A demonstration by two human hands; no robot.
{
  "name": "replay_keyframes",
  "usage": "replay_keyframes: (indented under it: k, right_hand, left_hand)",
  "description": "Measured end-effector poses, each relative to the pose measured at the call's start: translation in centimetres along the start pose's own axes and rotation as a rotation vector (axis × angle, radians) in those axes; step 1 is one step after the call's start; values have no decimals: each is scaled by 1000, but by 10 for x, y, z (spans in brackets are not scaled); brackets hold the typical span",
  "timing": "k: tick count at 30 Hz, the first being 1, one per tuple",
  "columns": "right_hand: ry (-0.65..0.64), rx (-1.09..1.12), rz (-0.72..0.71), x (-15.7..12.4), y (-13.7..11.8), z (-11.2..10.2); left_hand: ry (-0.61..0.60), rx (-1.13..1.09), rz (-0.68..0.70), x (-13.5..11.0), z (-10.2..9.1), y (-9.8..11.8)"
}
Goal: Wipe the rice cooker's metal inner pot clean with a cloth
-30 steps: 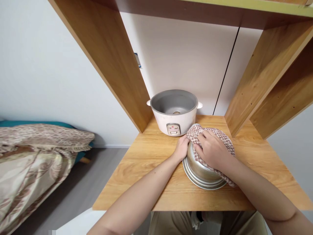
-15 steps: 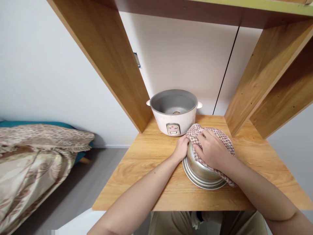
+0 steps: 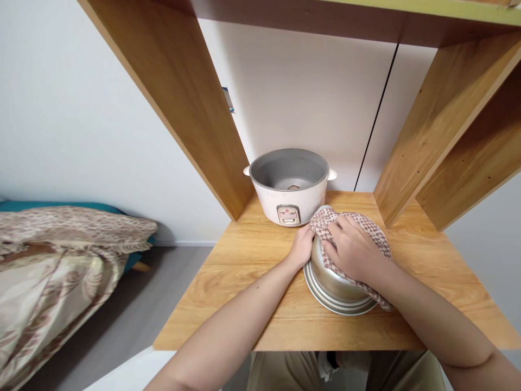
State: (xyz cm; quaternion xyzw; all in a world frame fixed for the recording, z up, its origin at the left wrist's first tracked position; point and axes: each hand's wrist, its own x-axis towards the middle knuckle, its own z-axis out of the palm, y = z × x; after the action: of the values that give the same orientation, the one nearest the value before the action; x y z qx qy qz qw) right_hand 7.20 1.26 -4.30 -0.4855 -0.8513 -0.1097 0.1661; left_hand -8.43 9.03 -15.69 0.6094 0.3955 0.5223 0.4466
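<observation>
A silver metal inner pot rests upside down on the wooden desk, its ringed rim flat on the surface. Over its upturned base lies a brown-and-white patterned cloth, hanging down on the right side. My right hand is closed on the cloth with bent fingers, pressing it against the pot. At the pot's left side my left hand grips the wall, its fingertips partly hidden by the cloth's edge. Just behind stands a white rice cooker body, lidless, with its grey inside showing.
Wooden side panels flank the desk, and a shelf crosses above. To the left, a bed with a patterned cover stands against the wall. My legs are under the desk's front edge.
</observation>
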Motion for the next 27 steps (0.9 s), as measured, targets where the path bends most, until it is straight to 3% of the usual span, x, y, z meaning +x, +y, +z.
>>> replay_keyframes:
  k: [10,27]
  right_hand:
    - [-2,-17,-25,0,1,1]
    - [-105,44,59,-2,-2,-3]
  left_hand:
    - [-1,-21,-4,-1,1,-1]
    - [-23,-42,7,0,1,1]
